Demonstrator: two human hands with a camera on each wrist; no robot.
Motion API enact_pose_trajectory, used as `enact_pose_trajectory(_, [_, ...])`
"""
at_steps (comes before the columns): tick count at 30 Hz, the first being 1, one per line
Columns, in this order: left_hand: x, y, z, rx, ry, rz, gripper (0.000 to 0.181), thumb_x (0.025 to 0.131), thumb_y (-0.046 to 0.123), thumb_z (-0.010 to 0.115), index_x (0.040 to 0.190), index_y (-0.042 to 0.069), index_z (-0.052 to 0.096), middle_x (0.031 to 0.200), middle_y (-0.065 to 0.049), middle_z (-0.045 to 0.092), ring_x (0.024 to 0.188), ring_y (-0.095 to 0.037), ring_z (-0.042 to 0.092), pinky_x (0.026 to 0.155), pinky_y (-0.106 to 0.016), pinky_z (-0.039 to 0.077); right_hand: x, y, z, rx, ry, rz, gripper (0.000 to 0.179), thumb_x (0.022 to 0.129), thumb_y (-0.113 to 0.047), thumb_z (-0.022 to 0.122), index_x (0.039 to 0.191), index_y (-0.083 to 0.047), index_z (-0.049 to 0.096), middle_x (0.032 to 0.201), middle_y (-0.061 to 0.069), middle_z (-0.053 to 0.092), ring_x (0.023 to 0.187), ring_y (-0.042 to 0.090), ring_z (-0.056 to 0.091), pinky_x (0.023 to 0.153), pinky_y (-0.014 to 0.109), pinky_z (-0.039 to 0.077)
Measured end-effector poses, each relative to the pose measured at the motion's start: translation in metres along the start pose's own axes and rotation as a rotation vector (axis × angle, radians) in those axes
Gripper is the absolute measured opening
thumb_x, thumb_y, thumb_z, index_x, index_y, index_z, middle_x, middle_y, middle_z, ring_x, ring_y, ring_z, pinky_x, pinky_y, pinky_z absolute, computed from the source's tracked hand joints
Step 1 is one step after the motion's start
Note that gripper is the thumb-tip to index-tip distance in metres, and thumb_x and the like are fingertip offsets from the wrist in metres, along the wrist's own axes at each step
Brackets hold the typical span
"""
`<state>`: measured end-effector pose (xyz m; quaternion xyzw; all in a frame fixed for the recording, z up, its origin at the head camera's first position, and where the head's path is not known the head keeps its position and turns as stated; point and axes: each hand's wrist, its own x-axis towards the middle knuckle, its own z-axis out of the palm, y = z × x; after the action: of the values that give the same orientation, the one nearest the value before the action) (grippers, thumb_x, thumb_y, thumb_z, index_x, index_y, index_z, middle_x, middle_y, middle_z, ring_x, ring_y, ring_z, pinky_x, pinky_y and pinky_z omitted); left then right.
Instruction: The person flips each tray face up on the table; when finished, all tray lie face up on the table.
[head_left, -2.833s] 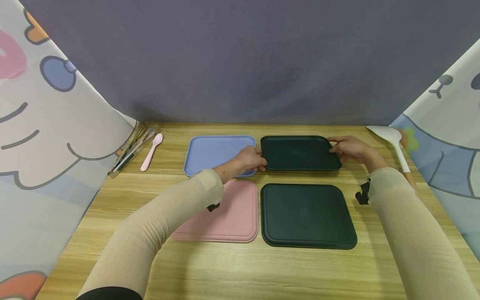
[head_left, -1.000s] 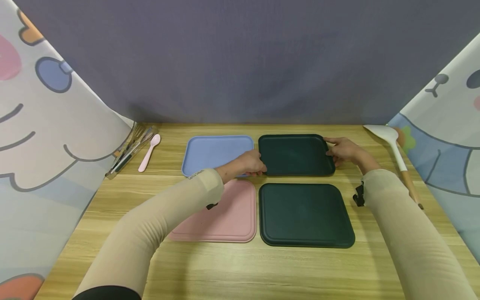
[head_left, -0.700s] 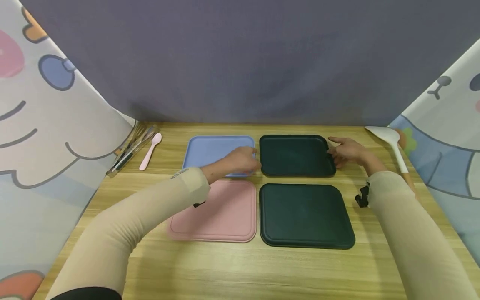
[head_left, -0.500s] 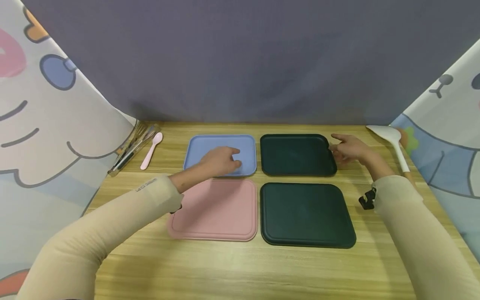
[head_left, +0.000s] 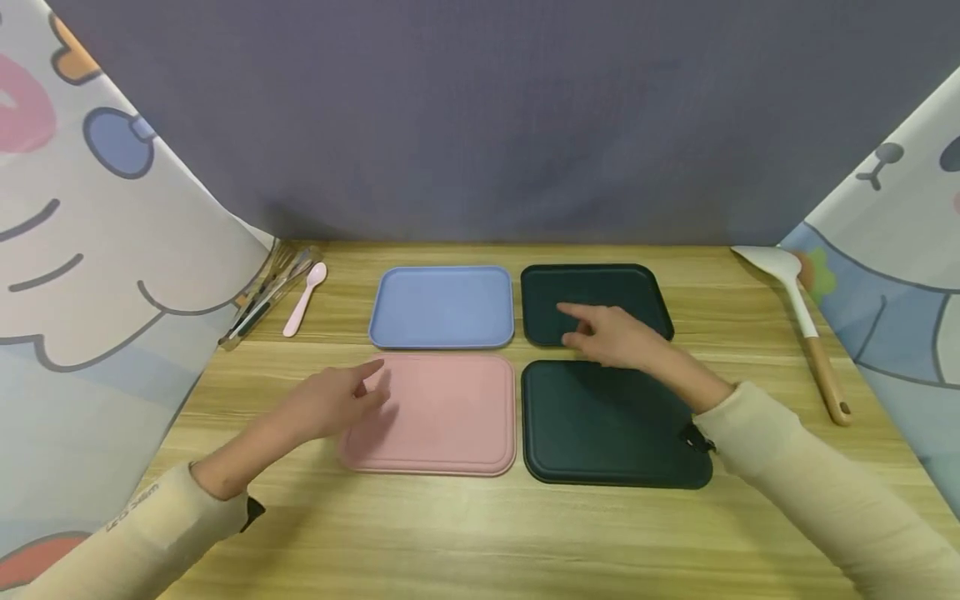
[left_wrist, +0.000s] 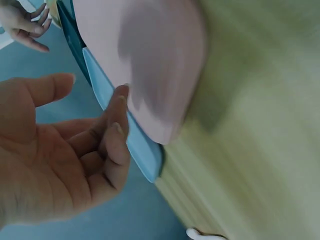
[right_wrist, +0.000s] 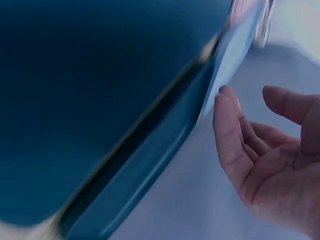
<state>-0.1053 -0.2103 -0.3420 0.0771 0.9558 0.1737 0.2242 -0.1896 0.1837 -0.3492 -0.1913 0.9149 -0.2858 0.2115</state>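
Note:
Four flat rectangular pieces lie two by two on the wooden table. At the back are a blue tray (head_left: 442,308) and a dark green tray (head_left: 547,283); nearer are a pink board (head_left: 450,417) and a second dark green board (head_left: 600,442). My left hand (head_left: 330,402) hovers by the pink board's left edge, overlapping its corner, with loosely bent fingers and nothing in them. My right hand (head_left: 618,337) is over the front of the back green tray, index finger pointing left, palm bare in the right wrist view. Its forearm covers part of the near green board.
At the back left lie a small pink spoon (head_left: 303,302) and a bundle of metal cutlery (head_left: 262,302). A white-headed utensil with a wooden handle (head_left: 825,375) lies along the right side. A grey cloth (head_left: 480,125) hangs behind the table; printed cloths flank it.
Earlier both hands gripped the ends of the back green tray, which came down flat beside the blue one. They let go; the left hand moved left and nearer, the right hand moved left over that tray.

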Motion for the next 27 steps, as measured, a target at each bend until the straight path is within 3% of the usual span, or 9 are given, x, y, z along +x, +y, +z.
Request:
enact_pose_trajectory(7, [-0.025,-0.026,0.016,-0.042,0.028,-0.053,0.075,0.101,0.045,0.054,0.156,0.0,0.03,0.073,0.001,0.058,0.059,-0.015,0.048,0.054,-0.032,0.038,-0.002,-0.044,0.048,0.04,-0.174,-0.055,0.065,0.102,-0.026,0.059,0.159,-0.012,0.031,0.078,0.006,0.064,0.055,0.017,0.059,0.053,0.031,0.05])
enact_pose_trajectory(13, [-0.035,-0.046,0.026,-0.057,0.031,-0.083,0.075,0.101,0.048,0.054,0.154,0.0,0.035,0.078,-0.001,0.058,0.062,-0.016,0.047,0.055,-0.032,0.038,-0.002,-0.059,0.07,0.127,-0.303,-0.002,0.075,0.101,-0.027,0.06,0.161,-0.011,0.019,0.087,0.008,0.065,0.061,0.02,0.066,0.058,0.035,0.057])
enact_pose_trajectory(20, [-0.038,-0.056,0.037,-0.082,-0.01,-0.125,0.078,0.099,0.054,0.054,0.153,0.001,0.038,0.084,-0.002,0.06,0.065,-0.016,0.048,0.058,-0.032,0.039,0.002,-0.065,0.078,0.145,-0.326,0.061,0.079,0.1,-0.028,0.061,0.162,-0.012,0.015,0.084,0.009,0.069,0.059,0.021,0.07,0.059,0.034,0.058])
enact_pose_trajectory(27, [-0.04,-0.06,0.044,-0.155,-0.017,-0.107,0.082,0.098,0.055,0.056,0.155,0.001,0.032,0.071,0.0,0.056,0.06,-0.015,0.045,0.052,-0.031,0.036,0.01,-0.072,0.081,0.095,-0.329,0.102,0.078,0.098,-0.027,0.061,0.162,-0.012,0.018,0.084,0.01,0.069,0.054,0.021,0.069,0.057,0.034,0.059])
